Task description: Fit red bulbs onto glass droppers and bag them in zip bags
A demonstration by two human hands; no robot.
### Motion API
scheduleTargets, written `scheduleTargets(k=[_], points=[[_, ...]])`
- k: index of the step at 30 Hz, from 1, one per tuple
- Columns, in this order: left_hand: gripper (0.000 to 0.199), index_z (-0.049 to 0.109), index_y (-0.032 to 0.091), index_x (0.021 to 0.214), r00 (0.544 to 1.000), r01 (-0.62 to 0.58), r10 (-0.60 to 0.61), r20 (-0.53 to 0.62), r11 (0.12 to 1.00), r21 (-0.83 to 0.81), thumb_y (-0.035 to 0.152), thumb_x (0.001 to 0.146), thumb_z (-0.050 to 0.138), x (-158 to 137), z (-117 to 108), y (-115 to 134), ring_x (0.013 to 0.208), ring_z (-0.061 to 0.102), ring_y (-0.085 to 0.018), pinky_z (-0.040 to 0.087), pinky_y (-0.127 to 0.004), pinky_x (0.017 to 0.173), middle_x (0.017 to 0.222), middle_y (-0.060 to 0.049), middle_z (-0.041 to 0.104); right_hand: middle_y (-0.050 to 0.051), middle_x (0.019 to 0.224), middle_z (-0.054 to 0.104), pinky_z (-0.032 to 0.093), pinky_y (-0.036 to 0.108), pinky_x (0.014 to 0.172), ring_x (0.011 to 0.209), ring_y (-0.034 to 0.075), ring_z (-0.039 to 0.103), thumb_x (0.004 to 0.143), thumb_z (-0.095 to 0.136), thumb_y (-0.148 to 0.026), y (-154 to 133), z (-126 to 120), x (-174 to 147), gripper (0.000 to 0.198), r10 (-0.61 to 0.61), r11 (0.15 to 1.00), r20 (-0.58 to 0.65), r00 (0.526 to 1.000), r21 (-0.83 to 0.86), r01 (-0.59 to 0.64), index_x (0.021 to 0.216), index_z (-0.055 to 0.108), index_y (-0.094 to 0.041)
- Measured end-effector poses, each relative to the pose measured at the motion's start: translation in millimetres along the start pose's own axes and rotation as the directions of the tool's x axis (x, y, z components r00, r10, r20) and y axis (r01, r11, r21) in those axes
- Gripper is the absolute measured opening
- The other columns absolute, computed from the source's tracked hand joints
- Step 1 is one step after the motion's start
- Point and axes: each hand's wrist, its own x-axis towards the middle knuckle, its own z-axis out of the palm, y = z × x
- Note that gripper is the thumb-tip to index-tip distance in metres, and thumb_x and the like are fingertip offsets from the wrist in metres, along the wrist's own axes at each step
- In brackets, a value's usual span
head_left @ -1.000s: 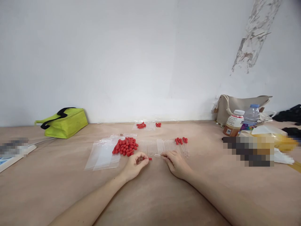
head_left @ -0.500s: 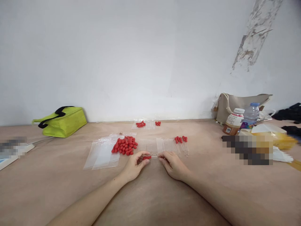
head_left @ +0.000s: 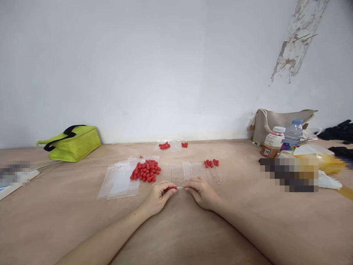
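Lettering (head_left: 282, 140) on the white-capped bottle (head_left: 272, 143) is illegible; left grip (head_left: 158, 197) pinches a red bulb (head_left: 173, 188), right grip (head_left: 203, 194) a clear tube (head_left: 180, 188).

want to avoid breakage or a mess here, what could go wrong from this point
The thin clear tube in the right hand might slip or snap if pushed crookedly against the red bulb in the left hand. The clear tubes laid side by side just beyond the fingers could get knocked askew. The loose red pile might scatter if the left hand brushes it.
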Motion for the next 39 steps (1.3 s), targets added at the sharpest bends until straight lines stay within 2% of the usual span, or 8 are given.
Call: scheduleTargets(k=[8,13,26,29,33,35,37,39], points=[[0.018,0.062,0.017,0.083,0.998,-0.027,0.022,0.051,0.994,0.104,0.024,0.086,0.046,-2,0,3,0.065,0.053,-0.013,0.039,-0.022,0.060,0.072,-0.001,0.059,0.003,0.075,0.062,0.026,0.027,0.065,0.066,0.011,0.051,0.085,0.038,-0.016,-1,3,-2,0.021,-0.081,0.982,-0.017,0.997,-0.173,0.077,0.084,0.060,-0.018],[0.019,0.060,0.016,0.082,0.991,-0.091,0.076,0.112,0.986,0.137,0.024,0.087,0.044,-4,1,5,0.066,0.052,-0.013,0.038,-0.021,0.060,0.072,-0.001,0.057,0.003,0.069,0.060,0.026,0.027,0.065,0.063,0.011,0.049,0.085,0.037,-0.015,-4,6,-3,0.022,-0.119,0.979,-0.027,0.993,-0.170,0.113,0.080,0.059,-0.016],[0.020,0.059,0.015,0.080,0.985,-0.140,0.124,0.117,0.979,0.145,0.025,0.088,0.042,-4,2,3,0.065,0.051,-0.013,0.038,-0.023,0.059,0.072,-0.002,0.056,0.003,0.072,0.061,0.028,0.028,0.067,0.066,0.012,0.052,0.085,0.038,-0.015,-5,12,-2,0.021,-0.108,0.979,0.015,0.994,-0.174,0.109,0.083,0.058,-0.016],[0.021,0.061,0.016,0.082,0.990,-0.128,0.118,0.080,0.981,0.144,0.025,0.088,0.043,-3,1,1,0.066,0.052,-0.014,0.039,-0.023,0.061,0.071,-0.002,0.056,0.004,0.075,0.060,0.028,0.027,0.066,0.071,0.013,0.051,0.086,0.039,-0.017,-6,7,0,0.020,-0.109,0.962,0.017,0.994,-0.250,0.110,0.086,0.059,-0.018],[0.020,0.062,0.018,0.082,0.990,-0.124,0.111,0.089,0.979,0.160,0.025,0.087,0.045,-3,-1,-3,0.067,0.054,-0.014,0.041,-0.024,0.062,0.071,-0.002,0.058,0.005,0.078,0.059,0.025,0.030,0.066,0.077,0.017,0.047,0.083,0.045,-0.021,-14,-1,2,0.016,-0.146,0.888,0.039,0.989,-0.435,0.148,0.082,0.061,-0.021],[0.018,0.062,0.020,0.090,0.989,-0.124,0.109,0.096,0.978,0.166,0.025,0.087,0.045,-4,-3,-4,0.074,0.055,-0.015,0.043,-0.026,0.068,0.078,-0.003,0.060,0.006,0.074,0.059,0.024,0.031,0.065,0.074,0.017,0.046,0.082,0.045,-0.020,-17,-4,2,0.017,-0.154,0.858,0.074,0.985,-0.485,0.170,0.077,0.061,-0.019],[0.025,0.055,0.024,0.109,0.995,-0.094,0.088,0.044,0.979,0.182,0.026,0.085,0.049,-5,-5,-4,0.091,0.053,-0.018,0.042,-0.031,0.081,0.099,-0.004,0.058,0.007,0.071,0.059,0.025,0.031,0.065,0.072,0.017,0.046,0.081,0.045,-0.019,-17,-8,3,0.018,-0.126,0.857,0.070,0.990,-0.495,0.144,0.073,0.061,-0.017],[0.043,0.041,0.026,0.123,0.999,-0.029,0.037,-0.038,0.978,0.205,0.027,0.082,0.053,-7,-8,-5,0.107,0.044,-0.022,0.037,-0.036,0.090,0.116,-0.006,0.049,0.006,0.070,0.060,0.026,0.031,0.067,0.073,0.017,0.048,0.081,0.045,-0.020,-8,-16,6,0.019,-0.020,0.885,-0.018,1.000,-0.465,0.009,0.071,0.061,-0.017]])
